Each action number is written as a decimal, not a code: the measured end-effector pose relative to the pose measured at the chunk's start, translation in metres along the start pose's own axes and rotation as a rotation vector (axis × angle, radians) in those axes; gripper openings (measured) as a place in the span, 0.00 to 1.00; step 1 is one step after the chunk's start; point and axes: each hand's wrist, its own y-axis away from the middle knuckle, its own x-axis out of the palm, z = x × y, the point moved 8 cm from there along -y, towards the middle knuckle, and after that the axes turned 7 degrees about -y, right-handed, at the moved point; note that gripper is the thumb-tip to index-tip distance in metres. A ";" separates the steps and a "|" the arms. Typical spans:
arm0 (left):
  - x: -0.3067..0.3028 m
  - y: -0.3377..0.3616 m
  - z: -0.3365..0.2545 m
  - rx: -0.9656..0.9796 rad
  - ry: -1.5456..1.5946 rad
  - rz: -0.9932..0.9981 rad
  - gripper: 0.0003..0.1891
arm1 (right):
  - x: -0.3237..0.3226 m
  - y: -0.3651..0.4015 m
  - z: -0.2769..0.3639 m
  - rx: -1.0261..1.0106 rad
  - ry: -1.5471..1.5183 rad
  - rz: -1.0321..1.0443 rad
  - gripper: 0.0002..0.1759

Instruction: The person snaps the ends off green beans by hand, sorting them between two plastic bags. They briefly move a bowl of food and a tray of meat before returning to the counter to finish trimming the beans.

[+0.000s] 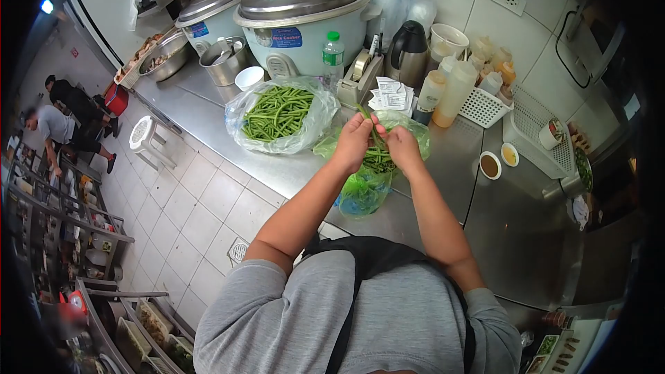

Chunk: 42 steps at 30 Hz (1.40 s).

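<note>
Left hand (354,143), right hand (403,148), both clamped on green beans (377,138), green bag (365,195) beneath, bean-filled clear bag (323,107) alongside.

Between your fingers (365,123) are smooth green beans (377,141). Beneath them you have a thin, glossy green plastic bag (364,194) on a smooth, shiny metal surface (455,176). Left of them is a crinkled, clear plastic bag (237,112); beyond them, matt paper slips (392,93) and a satin-looking metal flask (406,61); right of them, a matt, perforated plastic basket (487,112).
</note>
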 end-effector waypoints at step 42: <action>-0.347 0.259 -0.129 -0.044 -0.526 -0.529 0.10 | 0.487 0.072 0.056 0.292 -0.468 0.772 0.08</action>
